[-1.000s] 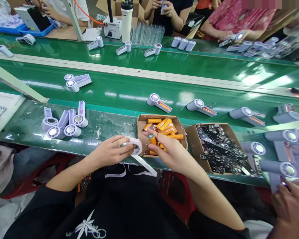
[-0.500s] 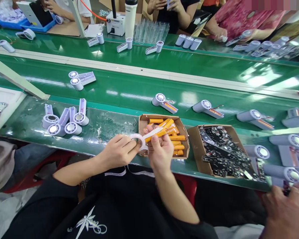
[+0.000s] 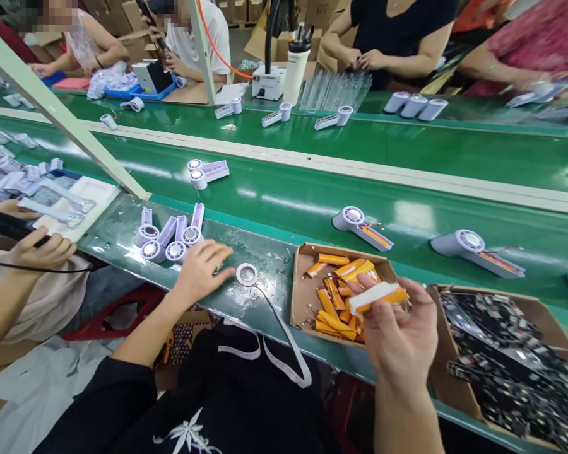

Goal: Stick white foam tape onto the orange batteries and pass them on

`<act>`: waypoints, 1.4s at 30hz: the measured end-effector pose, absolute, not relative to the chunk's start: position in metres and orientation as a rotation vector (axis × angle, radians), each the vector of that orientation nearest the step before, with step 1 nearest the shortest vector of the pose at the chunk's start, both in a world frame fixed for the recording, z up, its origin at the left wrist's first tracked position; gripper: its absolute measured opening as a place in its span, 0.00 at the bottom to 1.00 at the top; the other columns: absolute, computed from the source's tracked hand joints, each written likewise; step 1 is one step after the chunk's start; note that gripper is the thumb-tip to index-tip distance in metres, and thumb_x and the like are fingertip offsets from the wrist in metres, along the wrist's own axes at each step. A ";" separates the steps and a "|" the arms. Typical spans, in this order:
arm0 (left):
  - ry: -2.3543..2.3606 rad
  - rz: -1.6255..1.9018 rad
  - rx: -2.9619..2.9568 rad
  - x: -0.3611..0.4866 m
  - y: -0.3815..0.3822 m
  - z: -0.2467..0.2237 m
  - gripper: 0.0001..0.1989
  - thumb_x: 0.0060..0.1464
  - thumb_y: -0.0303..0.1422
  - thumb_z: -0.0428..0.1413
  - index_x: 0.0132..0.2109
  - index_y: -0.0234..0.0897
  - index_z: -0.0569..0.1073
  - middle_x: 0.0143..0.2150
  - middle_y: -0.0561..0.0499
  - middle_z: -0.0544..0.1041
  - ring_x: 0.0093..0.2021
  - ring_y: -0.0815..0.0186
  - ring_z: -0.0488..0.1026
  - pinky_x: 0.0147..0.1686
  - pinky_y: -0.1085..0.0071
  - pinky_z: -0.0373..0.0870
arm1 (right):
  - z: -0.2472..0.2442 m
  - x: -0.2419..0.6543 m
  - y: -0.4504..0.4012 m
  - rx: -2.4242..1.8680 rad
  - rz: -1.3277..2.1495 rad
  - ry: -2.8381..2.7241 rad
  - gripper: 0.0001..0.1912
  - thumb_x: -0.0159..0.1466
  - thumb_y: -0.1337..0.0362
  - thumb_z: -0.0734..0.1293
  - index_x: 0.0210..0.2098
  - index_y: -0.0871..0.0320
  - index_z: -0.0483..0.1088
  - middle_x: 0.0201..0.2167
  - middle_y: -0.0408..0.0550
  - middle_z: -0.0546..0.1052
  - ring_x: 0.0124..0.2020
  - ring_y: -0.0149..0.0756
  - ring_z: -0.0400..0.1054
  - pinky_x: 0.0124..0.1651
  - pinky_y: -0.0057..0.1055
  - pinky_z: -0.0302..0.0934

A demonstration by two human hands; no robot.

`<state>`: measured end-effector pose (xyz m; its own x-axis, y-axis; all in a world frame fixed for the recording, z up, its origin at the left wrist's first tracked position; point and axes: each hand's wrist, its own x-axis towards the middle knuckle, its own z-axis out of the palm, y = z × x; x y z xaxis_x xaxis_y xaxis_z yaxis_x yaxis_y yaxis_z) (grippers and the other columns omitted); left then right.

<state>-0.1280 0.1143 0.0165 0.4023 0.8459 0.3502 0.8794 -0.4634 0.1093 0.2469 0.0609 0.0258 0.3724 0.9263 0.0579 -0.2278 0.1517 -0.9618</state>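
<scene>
My right hand (image 3: 400, 328) holds an orange battery (image 3: 397, 296) with a white tape strip (image 3: 373, 296) on it, above the right side of a cardboard box (image 3: 305, 296) of orange batteries. My left hand (image 3: 202, 271) has its fingers spread and nothing in them, beside several lilac fan housings (image 3: 175, 250) standing on the green bench. A tape roll (image 3: 247, 274) lies flat to the right of that hand, its loose strip (image 3: 284, 334) hanging over the bench's front edge.
A second cardboard box (image 3: 459, 378) holds black circuit boards. Housings with batteries (image 3: 369, 236) lie on the green belt (image 3: 288, 189). At the left, another person's hand (image 3: 42, 252) holds a black tool. More people sit across the belt. A slanted post (image 3: 76, 120) stands at the left.
My left hand has let go of the tape roll and moved left towards the housings. My right hand has moved right with the battery and tape strip. The view has shifted left.
</scene>
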 end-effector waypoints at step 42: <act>-1.686 -0.748 -3.244 0.025 0.367 -0.024 0.10 0.64 0.38 0.56 0.43 0.38 0.78 0.38 0.49 0.80 0.41 0.60 0.73 0.46 0.67 0.69 | 0.031 0.217 0.276 -1.725 0.427 -2.234 0.15 0.70 0.59 0.72 0.55 0.53 0.72 0.38 0.47 0.86 0.42 0.44 0.81 0.44 0.32 0.68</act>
<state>0.0248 0.3672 -0.0241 0.5527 0.8306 0.0679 0.6078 -0.4574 0.6492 0.2165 0.2759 0.0308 -0.2438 0.9688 0.0446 0.8841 0.2409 -0.4004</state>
